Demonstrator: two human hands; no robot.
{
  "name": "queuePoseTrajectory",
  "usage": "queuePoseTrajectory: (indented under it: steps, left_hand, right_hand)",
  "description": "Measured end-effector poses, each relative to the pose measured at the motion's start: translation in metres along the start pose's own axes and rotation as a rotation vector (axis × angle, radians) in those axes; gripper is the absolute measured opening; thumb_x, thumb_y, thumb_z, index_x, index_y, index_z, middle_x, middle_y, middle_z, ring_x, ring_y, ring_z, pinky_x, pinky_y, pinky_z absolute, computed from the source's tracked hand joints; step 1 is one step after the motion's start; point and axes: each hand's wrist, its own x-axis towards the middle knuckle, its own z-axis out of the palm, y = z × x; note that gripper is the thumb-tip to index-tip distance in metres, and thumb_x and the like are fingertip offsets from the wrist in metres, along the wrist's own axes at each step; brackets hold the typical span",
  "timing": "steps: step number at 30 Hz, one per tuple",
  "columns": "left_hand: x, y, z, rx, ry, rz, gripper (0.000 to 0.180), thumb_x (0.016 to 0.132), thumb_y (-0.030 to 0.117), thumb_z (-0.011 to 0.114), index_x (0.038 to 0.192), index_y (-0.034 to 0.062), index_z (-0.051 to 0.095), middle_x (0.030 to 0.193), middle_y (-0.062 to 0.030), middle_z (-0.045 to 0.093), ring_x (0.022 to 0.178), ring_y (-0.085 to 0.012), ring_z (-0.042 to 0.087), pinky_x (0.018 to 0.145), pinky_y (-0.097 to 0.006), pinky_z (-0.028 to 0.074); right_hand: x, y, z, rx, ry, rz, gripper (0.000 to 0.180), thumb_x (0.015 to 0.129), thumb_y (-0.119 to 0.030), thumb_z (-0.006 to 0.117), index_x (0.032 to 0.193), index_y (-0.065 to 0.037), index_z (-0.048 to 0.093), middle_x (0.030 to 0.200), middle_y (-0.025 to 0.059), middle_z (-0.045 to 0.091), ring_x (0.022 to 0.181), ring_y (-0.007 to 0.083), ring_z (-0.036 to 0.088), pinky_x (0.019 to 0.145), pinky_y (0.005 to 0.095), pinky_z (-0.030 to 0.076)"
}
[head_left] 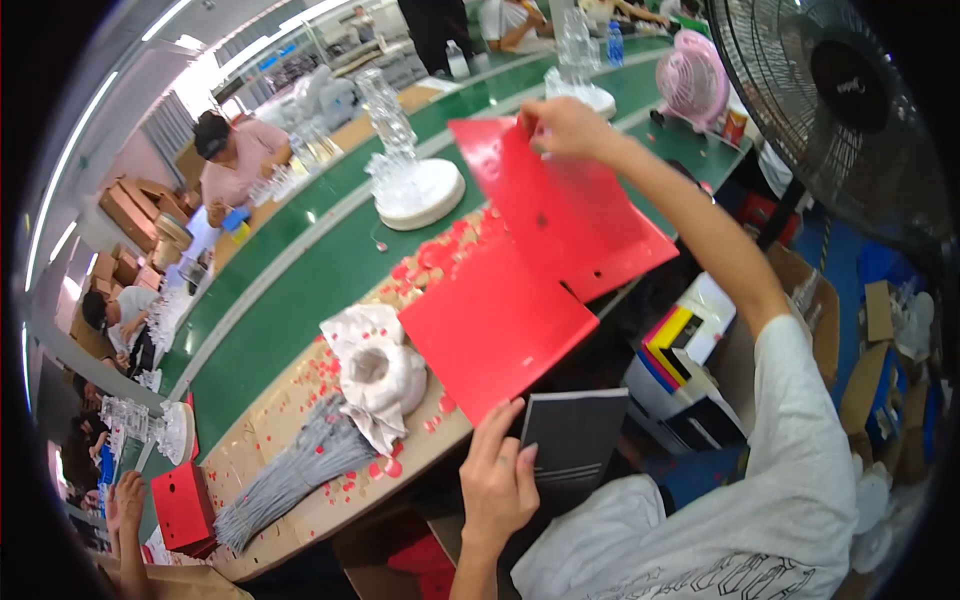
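Note:
My right hand [566, 130] is closed in a pinch on the top edge of a thin, glossy red sheet [560, 210], which it lifts at an angle. Below that lies a flat red sheet [495, 325] with small dark slots near its edge; I cannot tell whether the two are joined. My left hand [497, 475] has its fingers stretched out at the near edge of the flat sheet, thumb apart. Beside the thumb is a black flat box or board [577, 435] with pale lines. My left hand does not visibly grip either.
A bundle of grey wires [300, 470], a white cloth roll [375, 370] and scattered red discs lie on the table. Red pieces [183, 505] are stacked near another person's hand [125, 500]. Clear ornaments on a white round base [420, 195] stand behind. A large fan [840, 90] and boxes are right.

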Motion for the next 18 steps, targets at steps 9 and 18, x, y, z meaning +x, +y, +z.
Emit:
queuePoseTrajectory:
  steps: [9, 18]
  left_hand:
    - [0.001, -0.008, 0.007, -0.163, -0.035, -0.077, 0.012, 0.087, -0.003, 0.059, 0.078, -0.0106, 0.055, 0.119, -0.0268, 0.064, 0.111, -0.0451, 0.063, 0.094, -0.046, 0.051]
    - [-0.004, -0.011, 0.007, -0.149, -0.045, -0.139, 0.011, 0.087, -0.003, 0.060, 0.081, -0.0106, 0.056, 0.118, -0.0271, 0.065, 0.109, -0.0444, 0.064, 0.094, -0.044, 0.051]
  right_hand:
    - [-0.066, 0.063, 0.037, -0.073, -0.553, 0.296, 0.026, 0.075, -0.009, 0.071, 0.099, -0.006, 0.060, 0.093, 0.0140, 0.067, 0.092, 0.0337, 0.065, 0.077, 0.0450, 0.052]
    - [-0.083, 0.061, 0.088, -0.191, -0.659, 0.286, 0.022, 0.074, -0.010, 0.072, 0.093, -0.009, 0.060, 0.090, 0.0114, 0.067, 0.091, 0.0338, 0.066, 0.076, 0.0472, 0.053]
